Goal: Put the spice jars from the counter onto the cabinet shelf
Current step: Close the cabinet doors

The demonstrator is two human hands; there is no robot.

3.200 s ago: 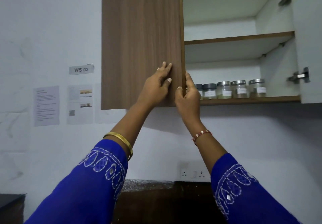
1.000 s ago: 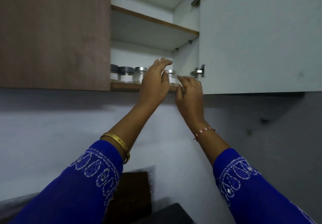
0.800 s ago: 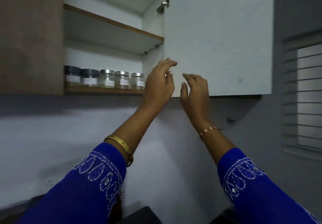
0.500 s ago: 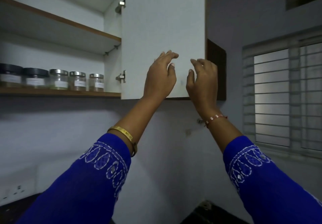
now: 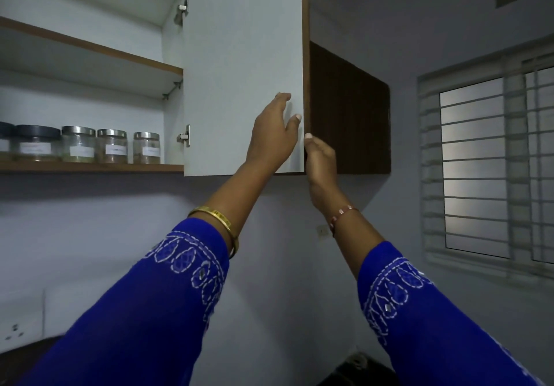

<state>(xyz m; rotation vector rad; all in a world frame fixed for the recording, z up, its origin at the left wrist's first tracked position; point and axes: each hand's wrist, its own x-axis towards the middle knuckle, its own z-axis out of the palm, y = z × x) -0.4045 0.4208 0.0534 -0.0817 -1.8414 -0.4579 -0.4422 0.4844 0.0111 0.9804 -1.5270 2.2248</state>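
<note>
At the centre of the frame both hands are up on the open cabinet door [image 5: 242, 70], whose white inner face is turned toward the camera. The left hand [image 5: 274, 136] lies flat against that face near the free edge, fingers straight and together, holding nothing. The right hand [image 5: 319, 157] sits just beyond the same edge at centre right; its thumb shows at the edge, but the fingers pass behind the door — whether that grip is curled round the edge or merely resting on it I cannot tell.

The spice jars [image 5: 111, 145] stand in a row on the lower cabinet shelf [image 5: 90, 167] at middle left, upright, close beside one another, well apart from both hands. From the hands they lie to the left, past the hinge [image 5: 184, 136]; the left hand is the nearer of the two. The door's long axis runs vertical, and it swings about the hinged side, so closing it would, by my judgement, carry the free edge leftward across the opening. With jars already shelved, the task looks close to finished.

The row is cut off by the left border, so the count is uncertain; the labels are too small to read. Only a dark sliver of bench shows at lower left, so whether any jars remain there is hidden
</note>
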